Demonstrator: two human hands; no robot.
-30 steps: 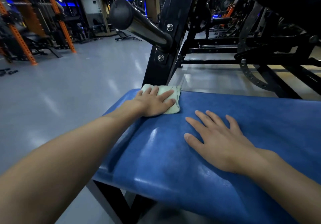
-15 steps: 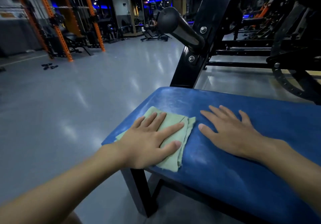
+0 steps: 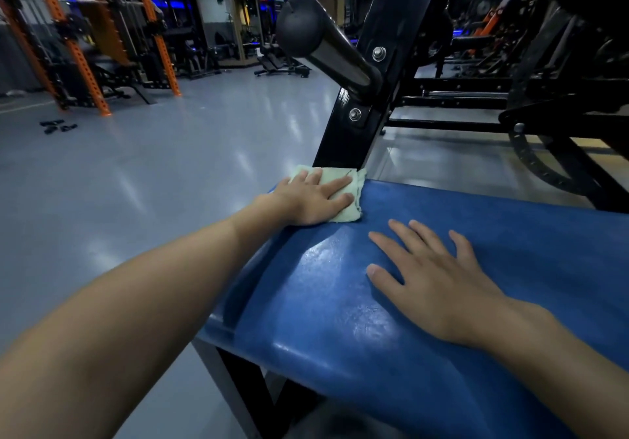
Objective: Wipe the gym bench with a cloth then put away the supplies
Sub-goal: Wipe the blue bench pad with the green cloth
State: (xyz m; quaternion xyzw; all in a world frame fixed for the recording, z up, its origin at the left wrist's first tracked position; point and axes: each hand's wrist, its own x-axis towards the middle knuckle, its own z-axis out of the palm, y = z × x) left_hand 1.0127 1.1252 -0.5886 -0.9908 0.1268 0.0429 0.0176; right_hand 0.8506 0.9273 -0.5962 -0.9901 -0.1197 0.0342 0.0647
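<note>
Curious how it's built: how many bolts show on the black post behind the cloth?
2: upper bolt above where the bar joins, lower bolt below. Others may be hidden.

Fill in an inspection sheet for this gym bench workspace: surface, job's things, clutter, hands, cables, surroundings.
Surface: blue bench pad, glossy, scuffed in patches.
Job's things: pale green cloth, folded, at the pad's far corner by the black upright; no other supplies seen.
Clutter: small dark items on the grey floor.
Hands: left hand presses flat on the cloth; right hand rests flat on the pad.
Cables: thin lines in the orange rack, probably machine cables.
Surroundings: roller bar above the bench; dim gym machines behind.
</note>
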